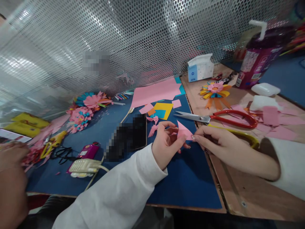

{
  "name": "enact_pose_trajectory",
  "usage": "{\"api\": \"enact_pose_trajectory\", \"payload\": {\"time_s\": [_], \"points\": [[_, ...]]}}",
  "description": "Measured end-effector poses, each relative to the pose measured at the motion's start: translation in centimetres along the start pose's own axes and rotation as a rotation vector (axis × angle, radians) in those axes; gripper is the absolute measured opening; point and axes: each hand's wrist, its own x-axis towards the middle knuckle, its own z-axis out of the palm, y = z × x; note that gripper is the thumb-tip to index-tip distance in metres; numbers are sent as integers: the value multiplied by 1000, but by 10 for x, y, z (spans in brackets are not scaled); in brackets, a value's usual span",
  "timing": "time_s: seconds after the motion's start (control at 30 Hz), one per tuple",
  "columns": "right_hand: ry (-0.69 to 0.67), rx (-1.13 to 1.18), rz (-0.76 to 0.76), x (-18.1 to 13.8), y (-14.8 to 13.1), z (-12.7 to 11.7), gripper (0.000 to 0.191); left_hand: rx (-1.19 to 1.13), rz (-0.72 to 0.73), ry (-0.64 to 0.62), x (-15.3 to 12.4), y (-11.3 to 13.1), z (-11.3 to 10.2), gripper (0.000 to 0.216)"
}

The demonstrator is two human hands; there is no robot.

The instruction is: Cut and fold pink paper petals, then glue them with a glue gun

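- Step in hand: looks like folding or creasing a small pink paper piece [184, 131], worked between both hands.
- Paper location: held up above the blue counter [188, 186], near its right edge, where the wooden counter [234, 194] butts up against it. Triangular outline, one point up, one toward the right. Can't tell if one layer or two.
- Left hand [166, 143]: holding the paper by its lower part, thumb on the near face, other fingers curled around and behind.
- Right hand [220, 143]: thumb and index in a narrow pinch on the paper's right corner; forearm over the wooden counter.
- Progress, judged: mid-handling, paper not yet set down; crease sharpness too small to tell.
- Next move calls for: left hand steady as an anchor, right fingertips keeping the corner lined up, then firm pressure along the fold. Light grip, as thin paper probably bends or skews easily.
- Red-handled scissors [206, 119]: just beyond the hands, blades over the blue counter's right edge, handles on the wooden counter. Neither hand on them; this step seems not to need them.
- Small pink scraps [153, 129]: on the blue counter, just beyond the left hand.
- Large pink sheet [156, 92]: at the blue counter's back edge, toward its right corner.
- Paper flower [215, 88]: on the wooden counter, toward its back edge, apart from both hands.
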Motion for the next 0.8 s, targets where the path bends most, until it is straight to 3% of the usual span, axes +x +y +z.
{"api": "enact_pose_trajectory", "payload": {"time_s": [0.4, 0.8], "points": [[8, 66, 21, -1, -6, -1, 25, 176, 49, -34, -4, 4, -1, 22], [-25, 113, 7, 1, -4, -3, 24, 290, 115, -99, -10, 2, -1, 16]]}}
